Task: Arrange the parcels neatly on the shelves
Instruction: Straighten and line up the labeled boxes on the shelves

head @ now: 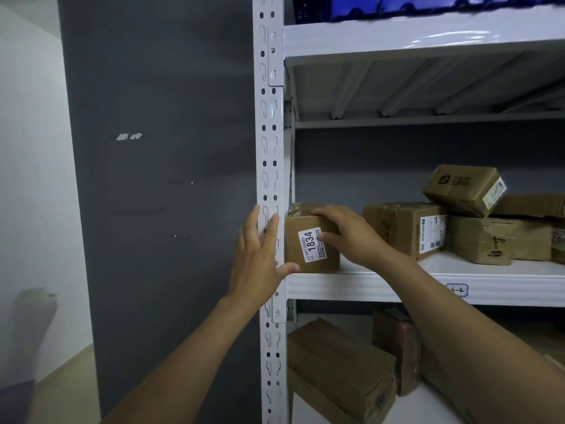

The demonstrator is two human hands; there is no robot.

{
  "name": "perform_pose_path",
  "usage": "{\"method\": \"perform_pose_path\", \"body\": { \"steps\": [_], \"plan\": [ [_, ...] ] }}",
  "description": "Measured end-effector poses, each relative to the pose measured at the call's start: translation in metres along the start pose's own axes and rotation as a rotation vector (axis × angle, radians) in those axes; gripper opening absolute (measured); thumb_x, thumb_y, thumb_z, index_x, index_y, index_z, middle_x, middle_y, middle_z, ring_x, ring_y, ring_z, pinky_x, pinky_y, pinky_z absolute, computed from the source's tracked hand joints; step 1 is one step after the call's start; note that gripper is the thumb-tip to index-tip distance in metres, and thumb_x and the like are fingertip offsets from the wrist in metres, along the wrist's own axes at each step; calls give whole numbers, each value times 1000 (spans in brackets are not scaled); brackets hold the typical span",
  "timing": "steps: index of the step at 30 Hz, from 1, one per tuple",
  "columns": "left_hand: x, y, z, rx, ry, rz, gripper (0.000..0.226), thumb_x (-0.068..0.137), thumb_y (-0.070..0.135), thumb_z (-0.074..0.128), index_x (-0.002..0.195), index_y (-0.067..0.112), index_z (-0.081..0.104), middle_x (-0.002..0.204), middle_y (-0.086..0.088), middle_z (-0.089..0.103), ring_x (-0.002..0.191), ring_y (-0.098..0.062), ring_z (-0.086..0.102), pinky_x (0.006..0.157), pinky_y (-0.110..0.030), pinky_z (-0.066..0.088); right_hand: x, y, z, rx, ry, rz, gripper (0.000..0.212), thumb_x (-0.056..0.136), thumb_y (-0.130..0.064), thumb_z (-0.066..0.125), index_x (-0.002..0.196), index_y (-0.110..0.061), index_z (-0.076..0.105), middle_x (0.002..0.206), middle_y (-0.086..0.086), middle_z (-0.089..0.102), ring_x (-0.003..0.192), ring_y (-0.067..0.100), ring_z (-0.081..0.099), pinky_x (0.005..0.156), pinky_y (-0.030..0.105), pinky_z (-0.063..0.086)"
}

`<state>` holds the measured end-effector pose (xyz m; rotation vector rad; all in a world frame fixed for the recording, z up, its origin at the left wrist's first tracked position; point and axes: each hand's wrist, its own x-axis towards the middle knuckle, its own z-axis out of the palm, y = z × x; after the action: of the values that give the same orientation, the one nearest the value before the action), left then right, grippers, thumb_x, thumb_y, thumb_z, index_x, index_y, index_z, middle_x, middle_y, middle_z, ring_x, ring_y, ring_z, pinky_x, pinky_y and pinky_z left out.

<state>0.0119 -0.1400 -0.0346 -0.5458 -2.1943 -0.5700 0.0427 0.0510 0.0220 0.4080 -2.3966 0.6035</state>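
Box [310, 250] sits at the shelf [367, 286] edge; right hand [351, 237] grips it with curled fingers, left hand [260, 264] lies open on the post [269, 133]. A skewed push may tip it off.

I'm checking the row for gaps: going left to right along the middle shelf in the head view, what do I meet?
White slotted steel upright → small brown cardboard box labelled 1834 → taller taped brown cardboard box → brown cardboard box with black handwriting.
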Motion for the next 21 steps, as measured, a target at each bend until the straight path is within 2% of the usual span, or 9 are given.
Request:
{"method": "perform_pose_path", "body": {
  "steps": [5,7,10,14,16,18,20,21],
  "plan": [
    [2,1,3,13,31,19,103,77,54,71,154,21,11,158,0,-12,146,-23,-3,116,-44,21,6,6,4,-11,-18,-14,49,94,-19,59,139,-32,43,145,0,39,128,20,42,98,27,39],
    [4,5,4,61,73,55,99,76,54,71,152,19,19,159,-9,0,145,-27,1,116,-47,19,3,8,1,-17,-51,-24,52,94,-22,59,141,-34,39,148,0,35,132,20,39,102,31,38],
    [9,18,6,172,191,198,87,75,50,74,144,13,37,153,-17,24,142,-32,14,115,-52,16,-3,16,-12,-60,-71,-49,57,94,-28,59,144,-35,34,150,-2,35,133,19,37,105,34,36],
    [27,55,14,181,252,354,68,79,40,73,136,11,51,146,-15,39,139,-30,27,112,-51,32,-13,47,-46,-270,-23,-21,49,92,-33,59,139,-27,46,147,0,42,133,20,40,105,35,36],
    [38,82,22,161,229,365,62,83,39,70,136,13,51,145,-13,42,137,-29,34,108,-45,37,-17,67,-68,-439,-12,-56,39,91,-32,57,129,-24,56,138,2,51,123,23,47,98,36,43],
    [50,113,30,113,148,333,62,88,44,63,141,17,46,148,-9,37,138,-26,33,109,-41,36,-24,89,-90,-548,0,-85,34,91,-33,57,125,-27,59,131,1,56,115,23,51,92,38,45],
    [64,143,42,50,49,259,66,90,51,56,146,22,37,153,-5,29,140,-24,27,112,-38,30,-32,114,-111,-626,13,-91,43,91,-36,58,133,-36,52,138,-3,52,124,23,46,102,39,39],
    [72,155,50,15,-7,191,70,89,55,56,148,24,33,155,-4,24,141,-23,25,112,-38,29,-35,126,-121,-660,19,-85,47,91,-38,57,137,-40,47,143,-4,48,133,24,38,110,40,30]
  ]
}}
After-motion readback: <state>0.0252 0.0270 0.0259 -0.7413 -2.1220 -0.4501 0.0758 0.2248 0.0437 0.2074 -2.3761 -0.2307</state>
